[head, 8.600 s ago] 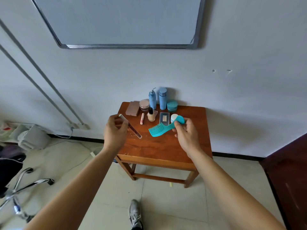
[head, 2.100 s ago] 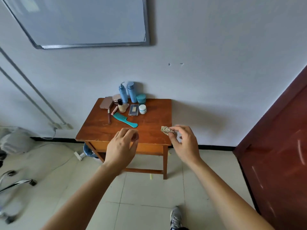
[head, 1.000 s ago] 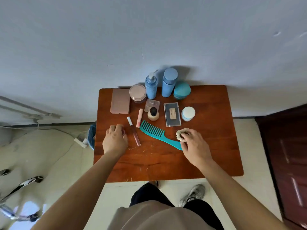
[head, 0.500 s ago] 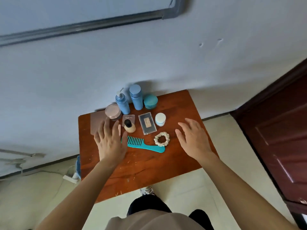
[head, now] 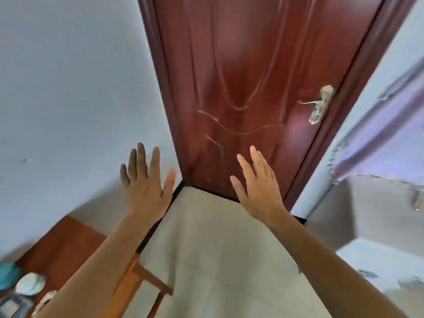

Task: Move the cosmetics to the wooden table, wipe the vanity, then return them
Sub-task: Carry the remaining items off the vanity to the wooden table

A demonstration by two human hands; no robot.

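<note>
Held the left hand (head: 146,191) up in front of the pale wall (head: 68,88), back toward the camera, fingers straight and spread, gripping nothing. Held the right hand (head: 259,187) up likewise in front of the dark red door (head: 241,76), fingers straight and slightly apart, also gripping nothing. Showed the 2 hands well apart from each other, touching no object. Found the wooden table (head: 66,244) in the bottom-left corner, partly under the left forearm and cut off by the frame edge, with 1 leg and a crossbar showing above the pale tiled floor (head: 218,260). Found the cosmetics on that table at the far left edge: a teal item (head: 8,275), too blurred to name; a small white-lidded jar (head: 29,286) just beside it; a dark flat case (head: 11,305) nearer the bottom edge; a pale scrunchie (head: 44,299) close beside the forearm. Could not make out more of them through the blur. Saw a metal lever handle (head: 317,104) on the right side of the door. Saw purple cloth (head: 385,143) at the right edge, above a grey and white surface too smeared to identify.
</note>
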